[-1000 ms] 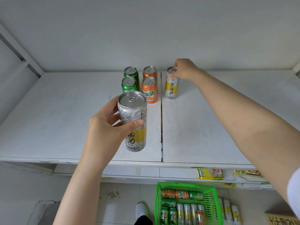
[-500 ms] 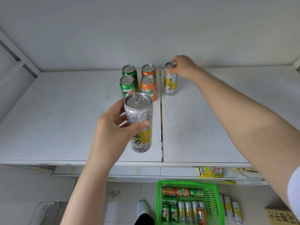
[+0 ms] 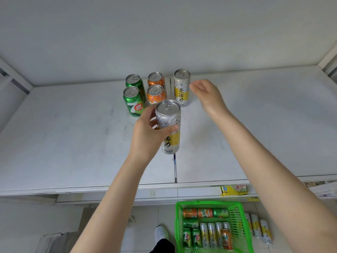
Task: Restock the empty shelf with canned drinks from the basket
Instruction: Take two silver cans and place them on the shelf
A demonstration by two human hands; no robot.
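- Green basket (image 3: 207, 203) on the floor, near and right of centre. It holds the stock: green, orange and silver-and-yellow cans lying on their sides. A few loose cans (image 3: 257, 227) lie on the floor just right of it. Judgement: plenty left to shelve, task in its first part.
- Shelf (image 3: 73, 143): white, mostly bare, with a seam (image 3: 175, 168) running near to far down the middle.
- Left hand (image 3: 147, 137) grips a tall silver-and-yellow can (image 3: 171, 141), thumb across the front and fingers round the left side. The can is upright, over the seam, nearer than the standing group. Whether its base is on the shelf or just above it, I cannot tell.
- Step in hand, as I judge it: set this can in front of its twin to form a third column.
- Two green cans (image 3: 133, 103) stand one behind the other at the left. Two orange cans (image 3: 156, 94) stand just right of them, the same way.
- Right hand (image 3: 207, 94) holds nothing, fingers relaxed, just right of the far tall can (image 3: 181, 88). No contact visible.
- Method: keep the held can vertical, carry it far and slightly right, and line it up with the near orange can's row.
- Lower it flat onto the base, then let go. Tall narrow cans tip easily.
- Risk: the left knuckles pass close to the near orange can, so approach from the seam side.
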